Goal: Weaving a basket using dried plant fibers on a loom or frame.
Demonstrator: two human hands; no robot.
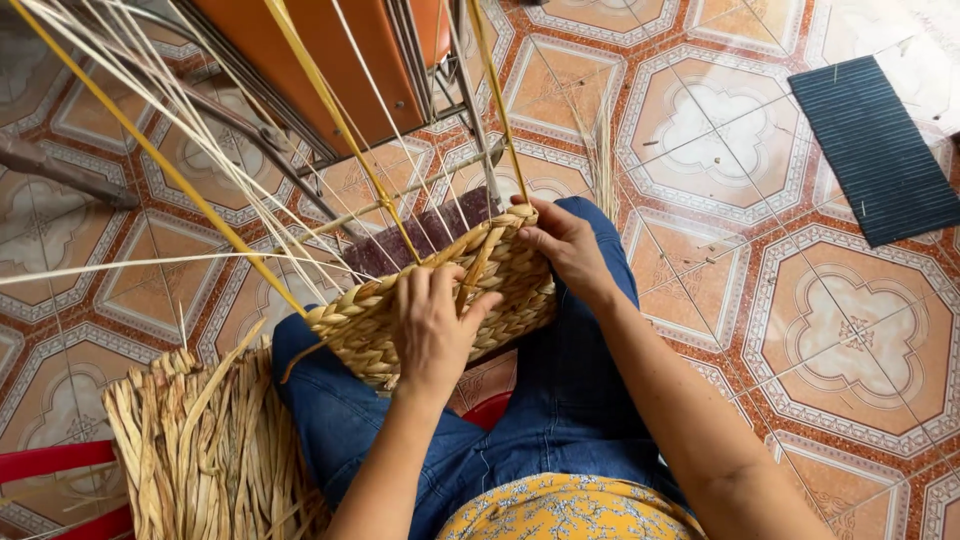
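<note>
A half-woven basket (pixel 440 300) of tan plaited straw rests on the person's lap, across both knees in blue jeans (pixel 560 400). The left hand (pixel 432 325) lies over the front of the basket near its rim, fingers curled down on the weave and clenched around a flat strand (pixel 478 265) that rises between thumb and forefinger. The right hand (pixel 562 240) grips the basket's far right corner, thumb on the rim and fingers wrapped behind the wall, so it grasps the basket itself. From the rim between and left of the two grips, long pale and yellow stakes (pixel 330 110) fan upward and away. Below the left hand's wrist, to the left, a bundle of dried straw (pixel 210 450) lies beside the knee. Beyond the right grip, a dark ribbed mat (pixel 875 145) sits well apart on the patterned tile floor (pixel 800 330).
</note>
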